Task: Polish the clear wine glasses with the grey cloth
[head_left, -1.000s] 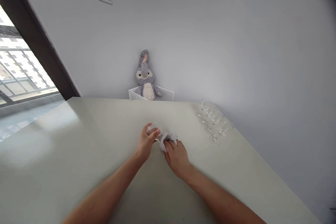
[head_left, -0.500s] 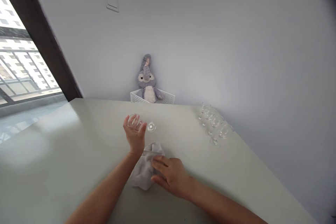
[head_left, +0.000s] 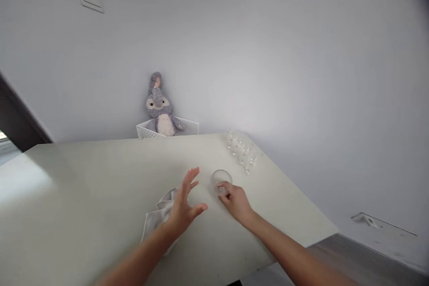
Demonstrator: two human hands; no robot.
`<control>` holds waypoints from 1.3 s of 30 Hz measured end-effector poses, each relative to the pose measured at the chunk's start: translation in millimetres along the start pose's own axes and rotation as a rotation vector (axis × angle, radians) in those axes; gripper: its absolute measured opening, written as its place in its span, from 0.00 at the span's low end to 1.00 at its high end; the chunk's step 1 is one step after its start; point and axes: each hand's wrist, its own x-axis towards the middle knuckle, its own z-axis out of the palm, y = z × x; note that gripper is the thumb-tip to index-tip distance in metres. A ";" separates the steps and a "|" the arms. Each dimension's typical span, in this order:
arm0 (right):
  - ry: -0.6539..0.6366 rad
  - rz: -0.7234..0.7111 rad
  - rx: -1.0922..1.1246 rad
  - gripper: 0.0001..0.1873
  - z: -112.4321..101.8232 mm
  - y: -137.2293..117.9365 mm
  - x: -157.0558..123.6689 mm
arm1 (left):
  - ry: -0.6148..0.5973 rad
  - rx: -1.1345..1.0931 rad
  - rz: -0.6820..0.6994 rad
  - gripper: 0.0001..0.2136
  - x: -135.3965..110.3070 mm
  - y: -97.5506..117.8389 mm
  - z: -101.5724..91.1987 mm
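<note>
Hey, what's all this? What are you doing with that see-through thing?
A person is holding a clear glass with their right grip. The left grip is open and empty, fingers spread, partly hiding a crumpled cloth on the table. More glasses are bunched together near the table's edge, off to the right. Behind the table, a plush toy sits in a white basket.

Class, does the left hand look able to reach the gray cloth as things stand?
Probably yes: the left hand looks open and empty, and the gray cloth shows right beside it, with nothing visible between.
</note>
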 end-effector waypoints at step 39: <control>-0.358 -0.224 0.018 0.06 18.2 -18.7 2.3 | -0.624 0.815 -0.459 0.08 -6.2 26.8 -91.5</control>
